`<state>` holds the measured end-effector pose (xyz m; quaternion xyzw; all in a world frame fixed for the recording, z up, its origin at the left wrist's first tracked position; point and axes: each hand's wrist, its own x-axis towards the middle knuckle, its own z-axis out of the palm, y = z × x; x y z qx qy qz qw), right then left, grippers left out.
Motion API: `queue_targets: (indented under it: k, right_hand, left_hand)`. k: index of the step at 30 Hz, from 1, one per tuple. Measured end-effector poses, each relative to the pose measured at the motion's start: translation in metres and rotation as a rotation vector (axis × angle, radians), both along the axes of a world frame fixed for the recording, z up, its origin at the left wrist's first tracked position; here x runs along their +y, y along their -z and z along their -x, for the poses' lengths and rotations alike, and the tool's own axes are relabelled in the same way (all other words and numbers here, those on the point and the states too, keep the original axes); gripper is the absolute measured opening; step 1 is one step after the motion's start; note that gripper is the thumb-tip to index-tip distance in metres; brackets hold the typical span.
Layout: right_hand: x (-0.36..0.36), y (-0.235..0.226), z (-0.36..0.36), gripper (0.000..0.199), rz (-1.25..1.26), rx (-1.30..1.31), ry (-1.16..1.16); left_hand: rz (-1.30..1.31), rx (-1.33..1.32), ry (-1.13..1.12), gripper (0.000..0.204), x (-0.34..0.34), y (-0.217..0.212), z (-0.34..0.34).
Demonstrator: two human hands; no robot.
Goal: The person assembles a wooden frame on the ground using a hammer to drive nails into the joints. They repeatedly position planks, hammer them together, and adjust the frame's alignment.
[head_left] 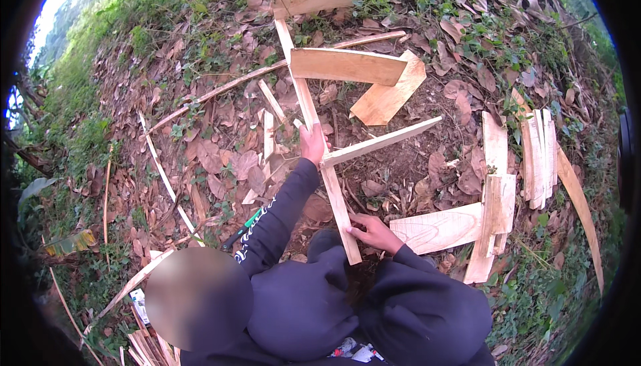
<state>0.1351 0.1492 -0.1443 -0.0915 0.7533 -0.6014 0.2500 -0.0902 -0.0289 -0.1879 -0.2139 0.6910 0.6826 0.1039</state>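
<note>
A long pale wooden strip (304, 95) runs away from me, with three short boards standing off its right side: a far board (314, 0), a middle board (347, 65) and a near board (384, 141). My left hand (312, 144) is closed around the strip just left of the near board. Close to the strip's near end, the fingers of my right hand (374, 232) grip its edge. The middle board overlaps a loose wooden plank (390, 95) on the ground. How the boards are fastened does not show.
Right of my hands lie stacked boards (497, 212), a flat board (437, 228) and a bundle of short pieces (539, 155). A black and green tool (242, 229) rests beside my left sleeve. Thin sticks (167, 182) and leaves cover the sloping ground. A blurred patch hides the lower left.
</note>
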Motion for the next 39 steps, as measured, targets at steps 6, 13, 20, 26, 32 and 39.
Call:
queue_targets:
  k: [6,13,20,26,32,39]
  right_hand:
    - [0.045,-0.009,0.024,0.035,-0.177,-0.012,0.035]
    - [0.141,-0.011,0.059,0.021,-0.243,0.154,0.518]
    - [0.132,-0.051,0.084,0.055,-0.219,0.383,0.634]
    - [0.129,-0.061,0.074,0.068,-0.187,0.377,0.627]
    - [0.129,-0.061,0.069,0.06,-0.124,0.305,0.61]
    - [0.134,-0.084,0.085,0.054,-0.07,0.404,0.618]
  left_hand:
    - [0.075,0.107,0.054,0.04,-0.06,0.005,0.026]
    - [0.012,0.075,0.156,0.041,-0.119,-0.013,0.035]
    - [-0.08,0.032,0.27,0.04,-0.109,-0.036,0.005]
    - [-0.081,0.079,0.226,0.046,-0.125,-0.039,-0.024]
    - [-0.062,0.131,0.152,0.038,-0.173,-0.084,-0.065]
    - [0.013,0.29,0.225,0.037,-0.185,-0.161,-0.045]
